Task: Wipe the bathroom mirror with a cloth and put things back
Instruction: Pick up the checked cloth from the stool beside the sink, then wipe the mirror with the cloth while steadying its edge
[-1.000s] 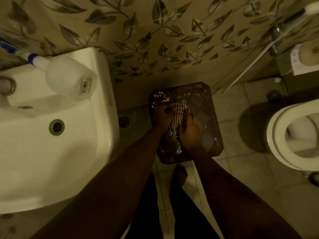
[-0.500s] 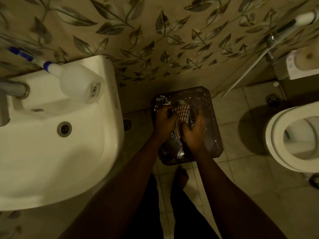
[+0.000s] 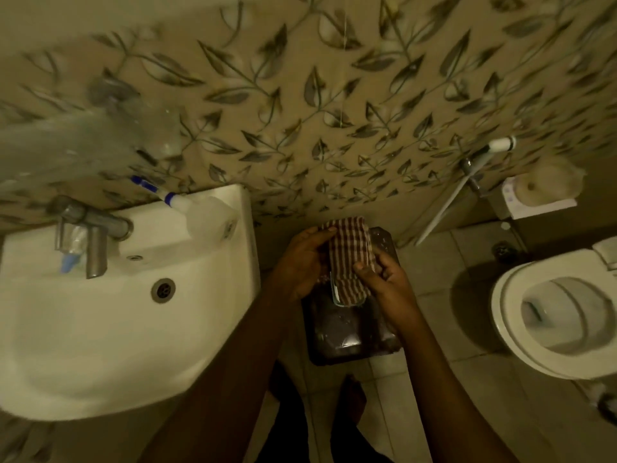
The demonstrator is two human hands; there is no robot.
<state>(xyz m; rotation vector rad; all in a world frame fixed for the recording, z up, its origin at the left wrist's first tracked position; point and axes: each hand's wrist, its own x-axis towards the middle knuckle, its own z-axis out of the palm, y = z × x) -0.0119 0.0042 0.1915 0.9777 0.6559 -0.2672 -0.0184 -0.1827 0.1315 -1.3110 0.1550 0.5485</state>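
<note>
Both hands are together on the cloth (image 3: 349, 259), raised in front of the body. Left hand (image 3: 300, 262) holds the cloth's left edge, fingers reaching to its top corner. Right hand (image 3: 384, 279) pinches the lower right edge with curled fingers. The cloth is striped and folded into a narrow, upright pad.

Change noted: a second ago the hands were down on the dark stool (image 3: 350, 339) with the cloth bunched between them. The cloth is now lifted clear and folded flat, and the stool lies directly below the hands.

Assessment: the cloth appears to have been picked up and made ready, so wiping is judged not yet begun. No mirror can be made out; the upper area left of the hands is blurred.

Surroundings: sink (image 3: 117, 329) to the left of the hands, with a spray bottle (image 3: 207, 212) lying on its back ledge beside the tap (image 3: 90, 225). Toilet (image 3: 521, 345) to the right, well apart.
</note>
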